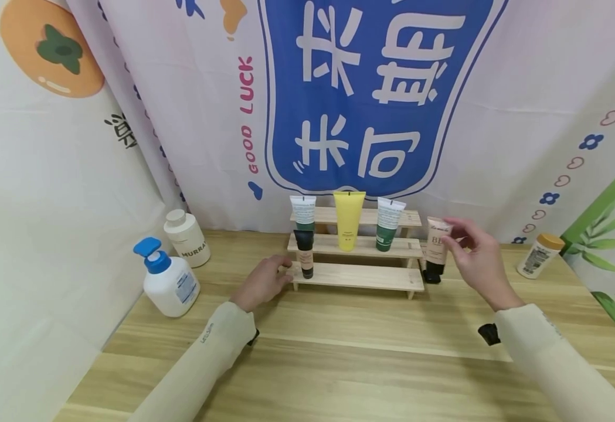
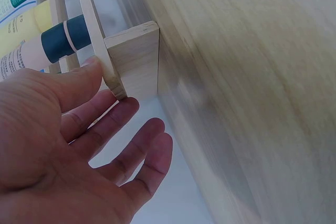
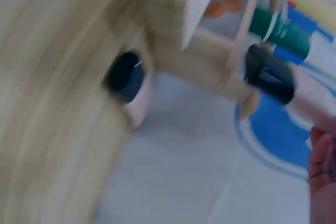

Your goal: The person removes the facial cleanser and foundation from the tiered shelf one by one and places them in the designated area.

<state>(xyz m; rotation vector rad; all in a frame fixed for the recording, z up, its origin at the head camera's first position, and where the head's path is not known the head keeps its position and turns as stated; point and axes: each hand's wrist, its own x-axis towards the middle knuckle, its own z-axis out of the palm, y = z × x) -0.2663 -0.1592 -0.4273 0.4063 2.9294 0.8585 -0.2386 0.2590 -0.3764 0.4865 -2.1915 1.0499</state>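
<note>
Pink BB tube point(image 1: 435, 241), black cap down, is pinched in a person's right hand point(image 1: 477, 261) just beyond the wooden rack's point(image 1: 360, 276) right end, near the tabletop's point(image 1: 360, 357) back edge. The left wrist view details the left hand point(image 2: 60, 142), thumb and index finger pinching the rack's left end; the right wrist view shows a second tube's point(image 3: 135, 93) pink body, largely hidden from the head camera.
</note>
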